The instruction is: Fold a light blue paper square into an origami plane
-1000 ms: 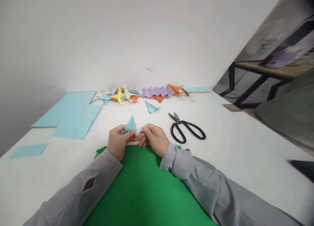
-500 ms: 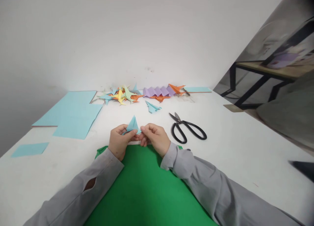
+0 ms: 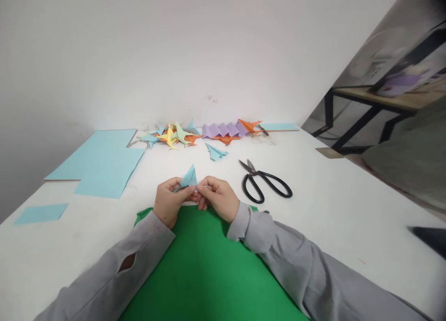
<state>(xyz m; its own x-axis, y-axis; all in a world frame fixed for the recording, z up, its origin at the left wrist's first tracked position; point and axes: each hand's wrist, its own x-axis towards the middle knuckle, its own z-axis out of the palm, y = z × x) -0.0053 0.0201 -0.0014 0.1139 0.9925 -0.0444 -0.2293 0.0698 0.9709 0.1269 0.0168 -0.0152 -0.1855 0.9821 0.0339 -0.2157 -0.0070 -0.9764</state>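
Observation:
A small piece of folded light-blue paper (image 3: 189, 177), pointed at the top, is held up between my two hands above the table's front edge. My left hand (image 3: 169, 201) is closed on its left side, thumb across the lower edge. At its lower right corner, the thumb and fingers of my right hand (image 3: 219, 198) pinch the paper. Both hands' fingertips nearly meet, and they hide the paper's lower part. Beyond my hands lies a folded blue paper plane (image 3: 216, 152). To the right rest black-handled scissors (image 3: 265, 180) with their blades apart.
Large blue paper sheets (image 3: 101, 158) lie at the left, with a smaller blue piece (image 3: 42, 213) nearer me. Along the wall sit several colourful folded paper figures (image 3: 174, 134) and a pleated purple paper (image 3: 223, 130). A green cloth (image 3: 209, 270) is below my hands.
My right hand has moved slightly left, closer to my left thumb, at the paper's lower corner. The folded paper's tip has turned a little to the right.

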